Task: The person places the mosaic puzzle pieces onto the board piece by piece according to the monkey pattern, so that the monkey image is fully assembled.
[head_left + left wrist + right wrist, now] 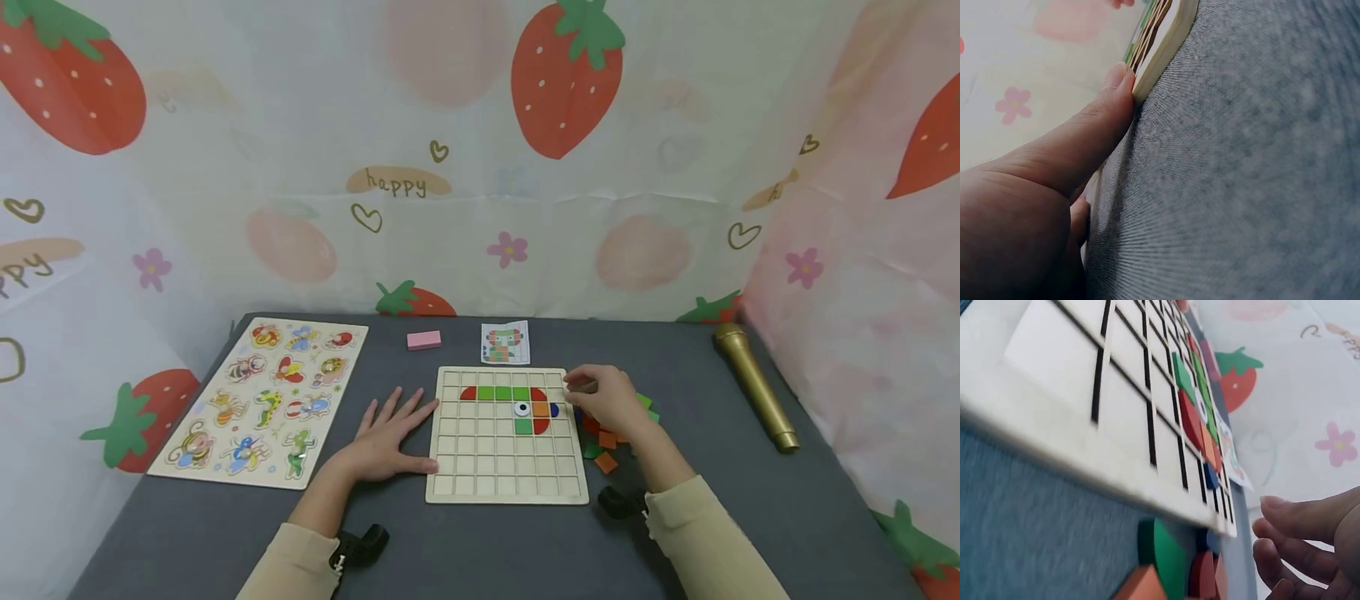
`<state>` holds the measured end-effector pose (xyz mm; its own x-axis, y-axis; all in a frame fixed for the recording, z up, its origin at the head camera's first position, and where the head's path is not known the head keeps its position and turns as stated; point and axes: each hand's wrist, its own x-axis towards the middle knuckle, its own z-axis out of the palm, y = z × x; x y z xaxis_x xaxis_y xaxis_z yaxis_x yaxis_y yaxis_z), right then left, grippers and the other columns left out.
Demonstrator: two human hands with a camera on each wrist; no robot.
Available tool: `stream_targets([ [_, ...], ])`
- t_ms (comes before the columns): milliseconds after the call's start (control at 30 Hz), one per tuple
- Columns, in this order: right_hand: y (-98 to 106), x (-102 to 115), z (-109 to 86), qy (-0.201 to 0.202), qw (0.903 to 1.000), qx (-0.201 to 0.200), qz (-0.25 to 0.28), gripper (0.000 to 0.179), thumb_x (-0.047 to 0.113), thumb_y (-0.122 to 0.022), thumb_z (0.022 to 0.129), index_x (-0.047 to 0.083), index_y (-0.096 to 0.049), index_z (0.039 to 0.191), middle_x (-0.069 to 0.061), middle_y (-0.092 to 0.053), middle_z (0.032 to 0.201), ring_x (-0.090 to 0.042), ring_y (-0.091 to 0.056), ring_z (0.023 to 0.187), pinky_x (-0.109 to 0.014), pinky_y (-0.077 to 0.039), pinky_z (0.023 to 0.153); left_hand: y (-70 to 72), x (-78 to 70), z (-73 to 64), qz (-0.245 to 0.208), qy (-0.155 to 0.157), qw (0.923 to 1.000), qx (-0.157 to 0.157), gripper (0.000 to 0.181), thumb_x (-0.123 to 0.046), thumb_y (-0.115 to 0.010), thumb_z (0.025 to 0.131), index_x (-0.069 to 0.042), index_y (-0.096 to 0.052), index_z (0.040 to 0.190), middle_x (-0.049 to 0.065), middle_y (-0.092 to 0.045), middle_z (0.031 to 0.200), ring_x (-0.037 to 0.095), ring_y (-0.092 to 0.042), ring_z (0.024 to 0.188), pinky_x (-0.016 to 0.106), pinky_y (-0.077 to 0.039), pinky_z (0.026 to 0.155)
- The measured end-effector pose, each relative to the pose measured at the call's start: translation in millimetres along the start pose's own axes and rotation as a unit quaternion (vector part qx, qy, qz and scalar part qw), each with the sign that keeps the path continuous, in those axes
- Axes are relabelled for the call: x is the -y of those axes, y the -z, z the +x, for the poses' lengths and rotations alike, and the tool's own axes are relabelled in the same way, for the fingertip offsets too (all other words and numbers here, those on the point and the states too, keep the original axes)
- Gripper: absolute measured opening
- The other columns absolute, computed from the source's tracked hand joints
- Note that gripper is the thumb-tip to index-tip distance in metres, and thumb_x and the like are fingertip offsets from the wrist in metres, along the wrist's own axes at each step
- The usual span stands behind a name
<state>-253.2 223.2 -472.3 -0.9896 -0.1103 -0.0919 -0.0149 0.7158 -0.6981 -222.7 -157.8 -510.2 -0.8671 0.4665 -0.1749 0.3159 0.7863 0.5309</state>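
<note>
Your grid board point(487, 485) lies on the bench point(450, 550) between your hands, coloured pieces point(504, 393) set in its far half. Your left hand point(384, 446) is spread, thumb touching the board's left edge. Your right hand point(609, 402), fingers curled, is at the far right edge, near loose pieces point(606, 463); whether it pinches one cannot be told.

From above the near edge, the head view faces forward and down over the dark grey cloth-covered desk point(487, 550) to its far edge. Both wrist views look tilted, from low and close; they share the pale wooden square grid board point(506, 450), the left catching only a strip, the right facing along its right edge.
</note>
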Motion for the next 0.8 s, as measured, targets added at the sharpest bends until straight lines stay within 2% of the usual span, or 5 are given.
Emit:
stream_targets([
  [133,7,-13,-5.8,-0.012,0.9998,0.006,-0.013,0.032,0.016,-0.073,0.094,0.009,-0.070,0.125,-0.012,-0.070,0.121,-0.027,-0.069,0.100,-0.040,-0.060,0.079,0.7,-1.7,-0.8,-0.002,-0.002,1.0000,-0.002,0.100,-0.062,-0.075,0.081,-0.028,-0.027,0.162,0.007,-0.014,0.170,0.039,0.004,0.157,0.064,0.008,0.121],
  [300,13,-25,-10.3,-0.013,0.9994,0.012,-0.030,0.033,0.019,-0.074,0.094,0.009,-0.070,0.124,-0.013,-0.070,0.120,-0.029,-0.067,0.105,-0.045,-0.058,0.085,-0.1,0.0,0.1,0.001,-0.003,1.0000,-0.001,0.100,-0.063,-0.075,0.081,-0.028,-0.027,0.162,0.006,-0.013,0.171,0.038,0.005,0.157,0.064,0.008,0.121],
  [533,16,-35,-10.9,-0.010,0.9989,0.019,-0.041,0.033,0.021,-0.076,0.092,0.009,-0.072,0.123,-0.012,-0.070,0.118,-0.028,-0.066,0.103,-0.044,-0.057,0.084,0.1,1.4,1.5,0.003,-0.003,1.0000,0.001,0.101,-0.065,-0.074,0.081,-0.029,-0.026,0.162,0.006,-0.013,0.171,0.038,0.006,0.157,0.064,0.009,0.121],
  [800,15,-38,-8.5,-0.004,0.9974,0.036,-0.062,0.033,0.023,-0.075,0.093,0.008,-0.073,0.123,-0.012,-0.071,0.117,-0.022,-0.063,0.093,-0.039,-0.056,0.079,-0.3,2.0,0.9,0.002,-0.008,1.0000,0.000,0.102,-0.064,-0.075,0.081,-0.028,-0.024,0.162,0.007,-0.012,0.171,0.039,0.006,0.157,0.064,0.009,0.121],
])
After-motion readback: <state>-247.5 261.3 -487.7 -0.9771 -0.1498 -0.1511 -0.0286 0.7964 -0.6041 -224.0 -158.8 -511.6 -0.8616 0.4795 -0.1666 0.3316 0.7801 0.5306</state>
